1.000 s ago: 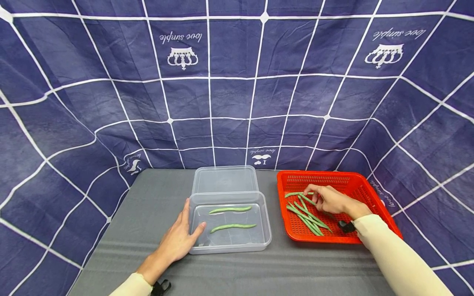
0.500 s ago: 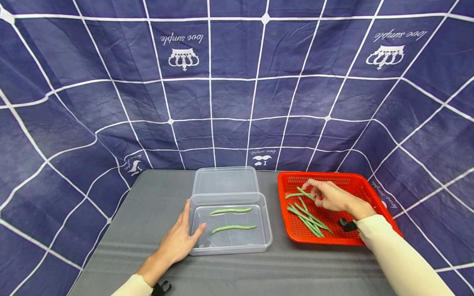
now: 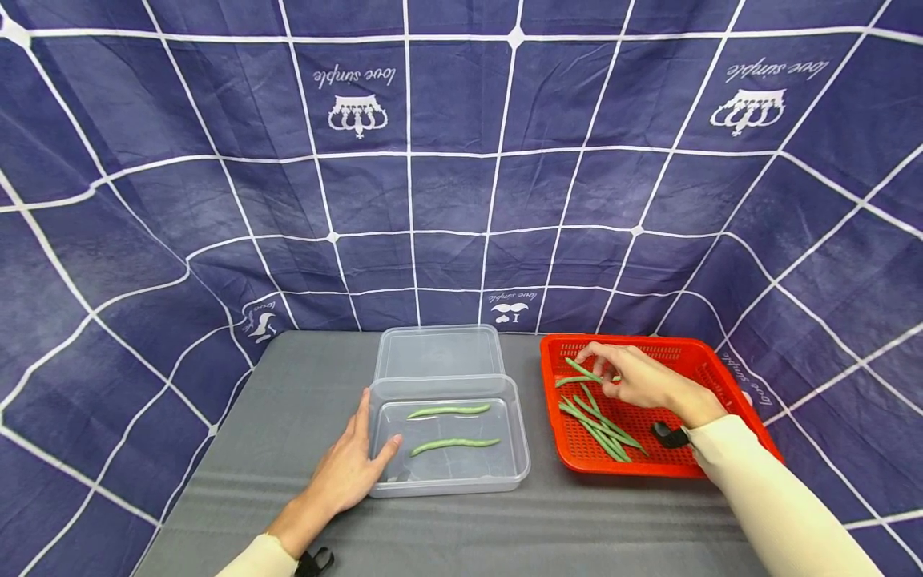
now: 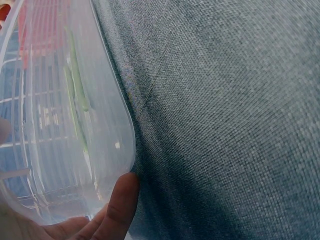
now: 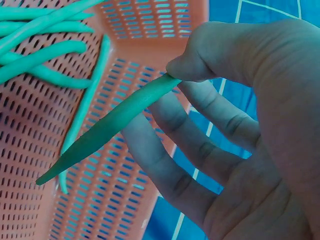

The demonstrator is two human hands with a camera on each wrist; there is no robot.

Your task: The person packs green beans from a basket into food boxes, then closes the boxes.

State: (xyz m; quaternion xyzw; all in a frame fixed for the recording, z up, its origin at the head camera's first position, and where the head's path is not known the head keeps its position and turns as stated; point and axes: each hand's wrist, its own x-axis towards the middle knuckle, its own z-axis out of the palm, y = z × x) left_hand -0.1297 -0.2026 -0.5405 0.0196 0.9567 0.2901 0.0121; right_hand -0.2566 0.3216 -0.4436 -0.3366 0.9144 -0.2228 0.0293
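Observation:
My left hand (image 3: 344,465) holds the left side of a clear plastic container (image 3: 449,486), fingers along its outer wall and thumb over the rim. Inside lie two green beans, one farther back (image 3: 449,411) and one nearer (image 3: 454,444). In the left wrist view, fingers (image 4: 121,205) touch the container's lower corner. Over the red basket (image 3: 613,463), my right hand (image 3: 642,381) pinches one green bean (image 5: 110,122) at its end between thumb and finger, its other end pointing away. Several more green beans (image 3: 597,425) lie in the basket's left part.
A clear flat lid (image 3: 438,353) lies behind the container. Grey cloth (image 3: 310,385) covers the table. A blue curtain (image 3: 447,192) with white grid lines hangs around the back and sides. Basket and container stand a short gap apart.
My right hand has lifted the pinched green bean off the others and shifted slightly left and back in the basket. The left hand and container stay in place.

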